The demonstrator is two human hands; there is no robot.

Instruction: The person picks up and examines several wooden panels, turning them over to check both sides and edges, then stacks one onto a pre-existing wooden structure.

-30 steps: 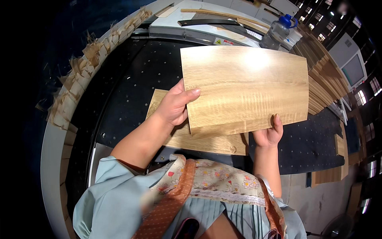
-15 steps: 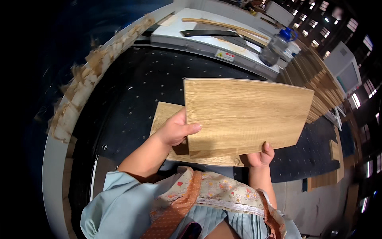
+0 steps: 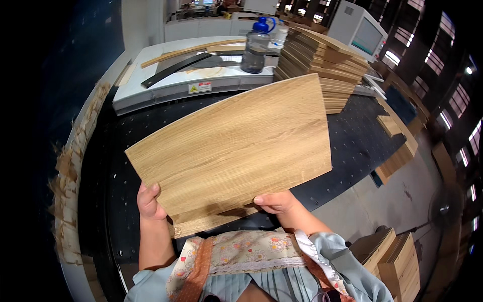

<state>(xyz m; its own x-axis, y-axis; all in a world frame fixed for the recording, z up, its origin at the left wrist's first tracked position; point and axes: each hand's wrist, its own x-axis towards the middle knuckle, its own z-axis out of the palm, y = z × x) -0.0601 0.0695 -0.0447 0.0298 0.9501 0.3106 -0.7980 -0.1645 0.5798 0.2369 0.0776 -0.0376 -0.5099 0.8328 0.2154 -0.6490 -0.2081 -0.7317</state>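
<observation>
A flat wood-grain board (image 3: 236,146), wider along its curved far edge, is tilted up between my two hands. My left hand (image 3: 149,201) grips its lower left corner, thumb on the face and fingers hidden behind. At the lower edge, right of the middle, my right hand (image 3: 275,202) holds it with the thumb at the front; the other fingers are out of sight underneath. Partly covered by it, a second wood-grain board (image 3: 214,220) lies below, a knot showing near its left end. Under both is a black table (image 3: 347,136) dotted with small studs.
A tall stack of boards (image 3: 322,60) stands beyond the held board. Left of it, a clear bottle (image 3: 255,48) with a blue lid sits on a white machine bed (image 3: 136,93) with loose strips. Torn edging lines a rail (image 3: 75,151) at left. More panels (image 3: 392,256) stand lower right.
My view has swung to the right, so the bottle and stack appear further left. The held board has turned counter-clockwise, its right end now higher. Both hands keep hold of it.
</observation>
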